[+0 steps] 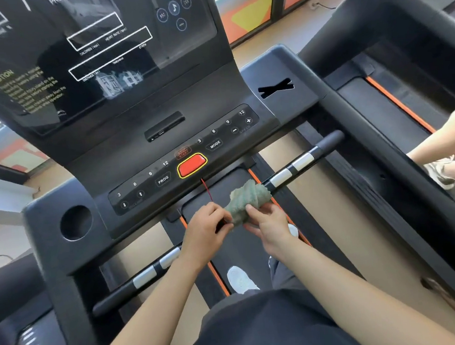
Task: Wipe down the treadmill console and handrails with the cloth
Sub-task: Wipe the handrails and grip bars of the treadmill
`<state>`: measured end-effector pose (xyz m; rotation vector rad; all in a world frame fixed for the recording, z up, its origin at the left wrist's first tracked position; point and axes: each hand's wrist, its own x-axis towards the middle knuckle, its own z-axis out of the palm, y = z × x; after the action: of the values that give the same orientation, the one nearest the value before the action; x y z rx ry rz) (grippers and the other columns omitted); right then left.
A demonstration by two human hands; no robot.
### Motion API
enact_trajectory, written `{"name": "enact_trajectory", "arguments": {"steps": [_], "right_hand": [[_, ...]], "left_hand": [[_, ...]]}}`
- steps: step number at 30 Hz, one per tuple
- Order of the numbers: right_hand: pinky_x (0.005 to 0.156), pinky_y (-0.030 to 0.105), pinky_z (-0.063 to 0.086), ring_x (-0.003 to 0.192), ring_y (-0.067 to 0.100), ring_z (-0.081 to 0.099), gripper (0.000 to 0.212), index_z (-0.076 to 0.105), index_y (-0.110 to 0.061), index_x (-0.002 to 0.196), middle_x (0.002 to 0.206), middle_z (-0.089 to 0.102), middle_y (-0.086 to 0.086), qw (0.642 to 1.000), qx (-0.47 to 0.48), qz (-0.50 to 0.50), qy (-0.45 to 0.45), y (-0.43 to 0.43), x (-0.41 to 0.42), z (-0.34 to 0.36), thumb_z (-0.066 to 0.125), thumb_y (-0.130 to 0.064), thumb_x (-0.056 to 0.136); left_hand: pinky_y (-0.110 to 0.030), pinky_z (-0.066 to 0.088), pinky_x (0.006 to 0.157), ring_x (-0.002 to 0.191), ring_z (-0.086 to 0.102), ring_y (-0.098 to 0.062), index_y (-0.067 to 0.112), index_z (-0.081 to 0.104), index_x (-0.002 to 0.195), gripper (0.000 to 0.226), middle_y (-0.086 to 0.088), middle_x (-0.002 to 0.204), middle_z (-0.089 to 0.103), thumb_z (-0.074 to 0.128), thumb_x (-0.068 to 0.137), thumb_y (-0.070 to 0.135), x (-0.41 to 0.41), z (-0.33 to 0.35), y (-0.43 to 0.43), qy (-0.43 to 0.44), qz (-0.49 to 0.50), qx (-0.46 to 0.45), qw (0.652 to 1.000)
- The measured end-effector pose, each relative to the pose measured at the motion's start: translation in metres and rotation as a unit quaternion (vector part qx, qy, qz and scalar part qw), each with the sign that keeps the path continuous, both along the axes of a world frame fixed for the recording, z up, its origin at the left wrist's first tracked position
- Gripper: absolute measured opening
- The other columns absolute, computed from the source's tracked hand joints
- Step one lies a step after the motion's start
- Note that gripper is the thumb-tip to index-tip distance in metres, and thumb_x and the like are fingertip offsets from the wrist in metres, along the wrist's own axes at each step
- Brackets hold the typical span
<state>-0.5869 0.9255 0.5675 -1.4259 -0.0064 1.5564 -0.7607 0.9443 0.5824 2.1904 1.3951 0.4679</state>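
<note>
A crumpled grey-green cloth [246,202] is held between both hands just below the black treadmill console [137,141]. My left hand [205,234] pinches its left end, next to a thin red safety cord [207,190]. My right hand [270,224] grips the cloth from below and to the right. The cloth's upper end lies against the inner end of the right handrail [299,165], a black bar with silver sensor plates. The left handrail [144,277] runs down-left from my left wrist. The console's button strip has a red stop button [191,165].
A cup holder [75,222] sits at the console's left. My white shoe [240,279] stands on the belt [238,250] below. Another treadmill [401,49] stands to the right, with another person's legs and shoe [442,166] on it.
</note>
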Motion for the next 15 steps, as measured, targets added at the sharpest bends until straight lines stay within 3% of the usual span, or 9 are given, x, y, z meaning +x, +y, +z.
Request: {"name": "enact_trajectory", "arguments": {"steps": [4, 9, 11, 13, 15], "right_hand": [[0.082, 0.037, 0.060, 0.107, 0.031, 0.070, 0.037, 0.056, -0.003, 0.123, 0.119, 0.068, 0.016, 1.000, -0.004, 0.018, -0.008, -0.002, -0.004, 0.000, 0.072, -0.006, 0.090], [0.081, 0.033, 0.059, 0.106, 0.030, 0.071, 0.032, 0.062, -0.003, 0.121, 0.119, 0.071, 0.015, 1.000, 0.009, 0.017, -0.011, -0.002, 0.010, -0.001, 0.071, -0.008, 0.091], [0.084, 0.035, 0.059, 0.109, 0.030, 0.070, 0.032, 0.063, -0.003, 0.123, 0.120, 0.071, 0.014, 1.000, 0.017, 0.000, -0.006, -0.002, 0.015, -0.001, 0.070, -0.007, 0.092], [0.083, 0.034, 0.059, 0.112, 0.031, 0.068, 0.032, 0.062, 0.000, 0.125, 0.121, 0.070, 0.016, 0.999, 0.027, -0.039, 0.001, -0.002, 0.018, -0.001, 0.067, -0.004, 0.093], [0.086, 0.034, 0.059, 0.113, 0.031, 0.067, 0.033, 0.060, 0.002, 0.126, 0.121, 0.069, 0.018, 0.996, 0.035, -0.086, 0.015, -0.002, 0.019, -0.003, 0.064, 0.001, 0.093]], "left_hand": [[-0.036, 0.044, 0.069, 0.081, 0.059, -0.019, 0.020, 0.070, 0.087, 0.009, 0.009, 0.088, 0.064, 0.074, 0.082, 0.026, -0.018, 0.003, -0.004, 0.030, -0.030, 0.044, 0.998], [-0.033, 0.046, 0.070, 0.077, 0.055, -0.012, 0.021, 0.072, 0.078, 0.007, 0.012, 0.080, 0.067, 0.071, 0.084, 0.025, -0.011, 0.017, 0.002, -0.011, 0.044, 0.049, 0.998], [-0.029, 0.048, 0.078, 0.087, 0.059, -0.013, 0.020, 0.074, 0.089, 0.006, 0.009, 0.089, 0.069, 0.070, 0.088, 0.025, 0.004, 0.023, 0.008, -0.037, 0.056, 0.036, 0.997], [-0.030, 0.048, 0.094, 0.108, 0.062, -0.015, 0.022, 0.074, 0.113, 0.023, 0.007, 0.113, 0.071, 0.069, 0.091, 0.028, 0.023, 0.026, 0.018, -0.044, 0.036, -0.018, 0.998], [-0.033, 0.043, 0.108, 0.129, 0.055, -0.013, 0.026, 0.063, 0.137, 0.043, 0.006, 0.139, 0.063, 0.067, 0.094, 0.029, 0.040, 0.026, 0.030, -0.015, 0.004, -0.103, 0.995]]}}
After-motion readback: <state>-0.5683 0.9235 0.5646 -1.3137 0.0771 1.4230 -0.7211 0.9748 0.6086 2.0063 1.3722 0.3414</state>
